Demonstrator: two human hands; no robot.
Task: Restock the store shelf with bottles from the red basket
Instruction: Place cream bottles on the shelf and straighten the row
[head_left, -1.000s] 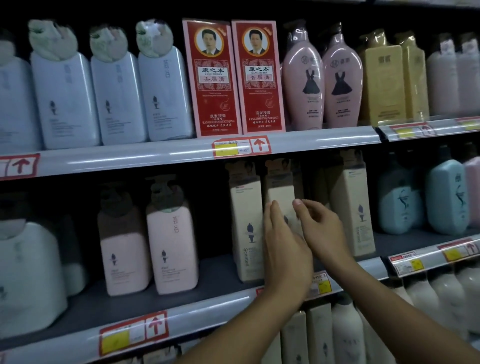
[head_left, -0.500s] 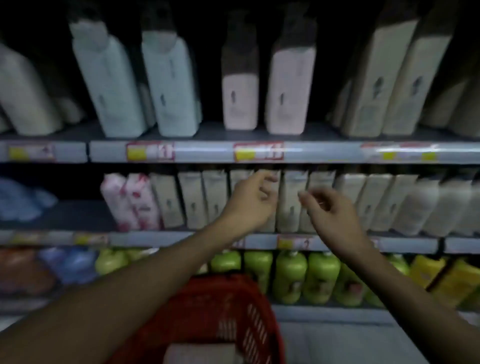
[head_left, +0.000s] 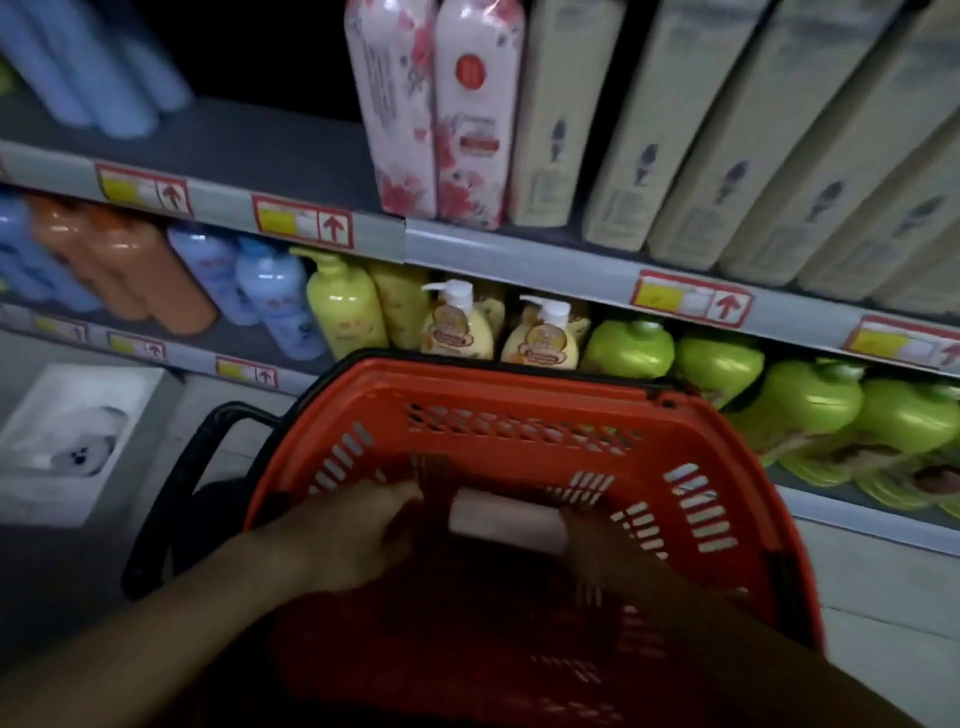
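The red basket (head_left: 524, 410) stands low in front of the shelf (head_left: 519, 257). A pale bottle (head_left: 501, 519) lies on its side at the bottom of it. Both my hands reach down into the basket. My right hand (head_left: 605, 545) lies over the bottle's right end, with its fingers round it. At the bottle's dark left end is my left hand (head_left: 353, 535), thumb stretched towards it; the gloom hides whether it grips. Cream bottles (head_left: 680, 130) of the same kind stand in a row on the shelf above.
Two pink floral bottles (head_left: 436, 114) stand left of the cream row. Below are yellow pump bottles (head_left: 457, 327), green bottles (head_left: 805, 405), and orange and blue ones at the left. The basket's black handle (head_left: 171, 493) sticks out left. A white box (head_left: 67, 441) sits on the floor.
My view has dropped from the middle shelves to the basket. Both hands left the shelved cream bottles and came down into the basket, to the pale bottle lying there.
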